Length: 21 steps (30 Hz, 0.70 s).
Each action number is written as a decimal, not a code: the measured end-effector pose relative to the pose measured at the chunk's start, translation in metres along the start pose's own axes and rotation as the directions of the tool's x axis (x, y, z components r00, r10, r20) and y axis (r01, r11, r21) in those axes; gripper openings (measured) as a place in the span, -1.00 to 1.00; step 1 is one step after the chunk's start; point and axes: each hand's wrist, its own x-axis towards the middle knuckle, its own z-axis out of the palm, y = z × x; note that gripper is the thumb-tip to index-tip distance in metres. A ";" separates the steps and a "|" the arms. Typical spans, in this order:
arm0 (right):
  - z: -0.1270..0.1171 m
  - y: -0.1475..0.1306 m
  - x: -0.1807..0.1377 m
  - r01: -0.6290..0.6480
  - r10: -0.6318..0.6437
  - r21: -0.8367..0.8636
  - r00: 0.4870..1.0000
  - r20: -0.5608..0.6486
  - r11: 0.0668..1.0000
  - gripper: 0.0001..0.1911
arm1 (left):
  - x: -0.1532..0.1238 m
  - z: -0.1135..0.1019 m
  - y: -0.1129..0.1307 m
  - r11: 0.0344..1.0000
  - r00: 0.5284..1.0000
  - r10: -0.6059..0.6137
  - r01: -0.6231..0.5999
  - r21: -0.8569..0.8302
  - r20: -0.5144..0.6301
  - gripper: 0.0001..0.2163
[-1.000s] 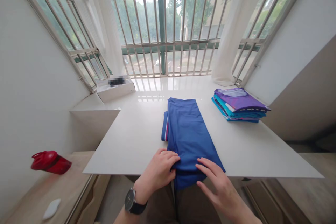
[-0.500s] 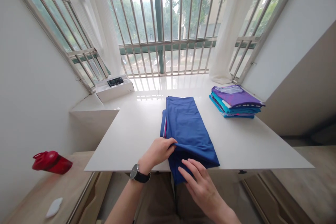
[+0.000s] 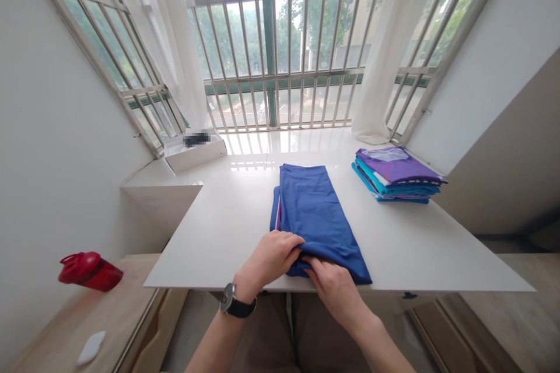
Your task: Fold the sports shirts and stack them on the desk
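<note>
1. Your left hand (image 3: pixel 273 256), wearing one wristwatch (image 3: pixel 231 302), curls its fingers closed over the near end of the blue garment (image 3: pixel 315 215). Your right hand (image 3: pixel 335 285) tucks its fingertips under that fold, where they are hidden, so I cannot tell whether they pinch.
2. One red bottle (image 3: pixel 90 271) lies on the low wooden ledge to your left.
3. The one blue garment lies folded lengthwise on the tabletop (image 3: pixel 227 227), its near end at the front edge.
4. It looks light, soft and slightly slippery. Grip the folded edge near both corners, or the layers will likely slide apart.
5. Farther off, you have one stack of folded garments (image 3: pixel 396 175) to the right and one white box (image 3: pixel 195 151) to the left.
</note>
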 end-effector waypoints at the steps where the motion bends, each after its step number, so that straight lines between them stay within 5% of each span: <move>1: 0.003 0.000 0.002 -0.027 0.028 -0.020 0.999 0.016 0.999 -0.69 | 0.000 0.000 0.000 1.000 1.000 0.006 -0.006 -0.002 0.000 -0.83; 6: 0.011 0.002 0.011 -0.148 0.153 -0.097 0.987 0.049 0.984 -0.69 | 0.001 0.000 0.000 1.000 1.000 0.010 -0.010 -0.012 -0.018 -0.82; 13: 0.009 -0.001 0.012 0.036 -0.041 -0.025 0.974 -0.223 0.999 -0.73 | 0.004 0.003 -0.001 1.000 0.998 0.024 -0.025 -0.018 -0.051 -0.83; 21: 0.010 -0.012 0.006 0.127 -0.120 0.068 0.989 -0.090 0.990 -0.74 | 0.002 0.004 -0.001 0.999 0.998 0.023 -0.025 -0.028 -0.054 -0.83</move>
